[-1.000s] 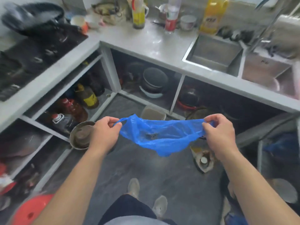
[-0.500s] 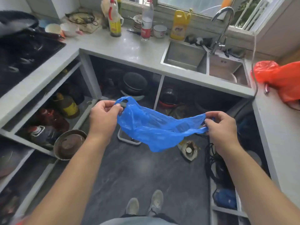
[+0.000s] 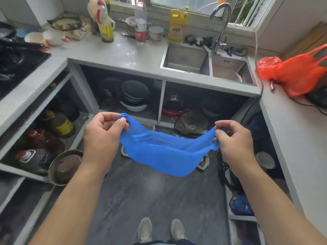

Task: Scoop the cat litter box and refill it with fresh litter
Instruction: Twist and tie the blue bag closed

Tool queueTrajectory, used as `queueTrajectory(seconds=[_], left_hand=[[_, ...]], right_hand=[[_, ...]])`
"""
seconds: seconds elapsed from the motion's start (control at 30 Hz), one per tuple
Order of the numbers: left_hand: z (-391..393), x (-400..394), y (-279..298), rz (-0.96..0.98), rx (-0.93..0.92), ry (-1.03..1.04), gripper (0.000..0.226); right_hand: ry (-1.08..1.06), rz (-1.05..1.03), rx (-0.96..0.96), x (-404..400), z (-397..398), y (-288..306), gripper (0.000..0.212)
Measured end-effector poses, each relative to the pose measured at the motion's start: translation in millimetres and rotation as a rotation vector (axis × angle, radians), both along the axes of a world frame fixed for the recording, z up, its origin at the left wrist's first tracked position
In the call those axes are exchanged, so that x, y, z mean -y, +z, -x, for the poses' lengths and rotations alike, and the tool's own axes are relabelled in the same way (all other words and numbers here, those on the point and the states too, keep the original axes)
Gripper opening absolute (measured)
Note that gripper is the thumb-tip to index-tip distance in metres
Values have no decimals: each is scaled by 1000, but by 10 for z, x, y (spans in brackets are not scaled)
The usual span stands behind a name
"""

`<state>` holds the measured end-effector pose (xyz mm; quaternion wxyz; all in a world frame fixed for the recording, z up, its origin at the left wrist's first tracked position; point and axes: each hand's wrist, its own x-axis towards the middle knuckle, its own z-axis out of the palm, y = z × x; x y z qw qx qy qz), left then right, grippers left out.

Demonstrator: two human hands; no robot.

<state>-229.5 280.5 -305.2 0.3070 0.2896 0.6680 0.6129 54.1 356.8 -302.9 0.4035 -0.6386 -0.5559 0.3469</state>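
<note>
The blue bag (image 3: pixel 162 154) hangs stretched sideways between both hands, left hand (image 3: pixel 104 137) and right hand (image 3: pixel 235 140) each pinching one end, equally near.

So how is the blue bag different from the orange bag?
The blue bag hangs in the air, pinched at its ends between the left hand and right hand; the orange bag rests on the counter with nobody touching it. The blue bag is stretched wide and sags nearly flat; the orange bag looks bulgy, with its handles pulled up. Both are thin plastic bags.
</note>
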Motion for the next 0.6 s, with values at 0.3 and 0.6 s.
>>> queueTrajectory(seconds=[0.3, 0.6], left_hand=[[-426, -125, 269, -78, -148, -18, 4], [-668, -391, 362, -180, -16, 38, 9]], right_hand=[[141, -67, -124, -83, -208, 362, 20], [135, -97, -73, -286, -495, 379, 18]])
